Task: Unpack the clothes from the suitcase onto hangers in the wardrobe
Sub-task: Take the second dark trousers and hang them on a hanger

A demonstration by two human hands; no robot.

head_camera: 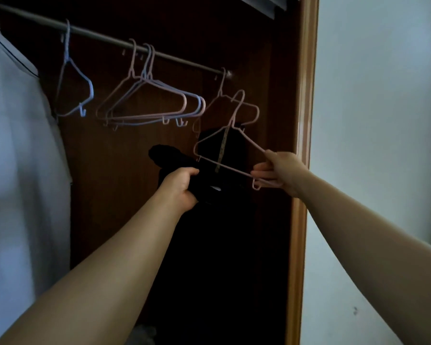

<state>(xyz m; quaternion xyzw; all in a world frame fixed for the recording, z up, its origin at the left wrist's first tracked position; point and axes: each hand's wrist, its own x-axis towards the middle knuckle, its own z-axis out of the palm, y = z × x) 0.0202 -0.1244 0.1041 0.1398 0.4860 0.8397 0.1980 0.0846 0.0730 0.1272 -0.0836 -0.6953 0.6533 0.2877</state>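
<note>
Hanging step: the left hand [182, 188] has its grip clenched on a bunched black garment [164, 154]. The right hand [275, 170] grasps a thin pink hanger [224, 168] just beside it, inside the wardrobe. Next, probably, the hanger must thread into the garment.

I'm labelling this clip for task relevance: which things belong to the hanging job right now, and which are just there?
In use: black garment, gripped by left hand; pink hanger, held by right hand; rail.
Just there: empty hangers on the rail; white garment hanging at left; wall.
</note>
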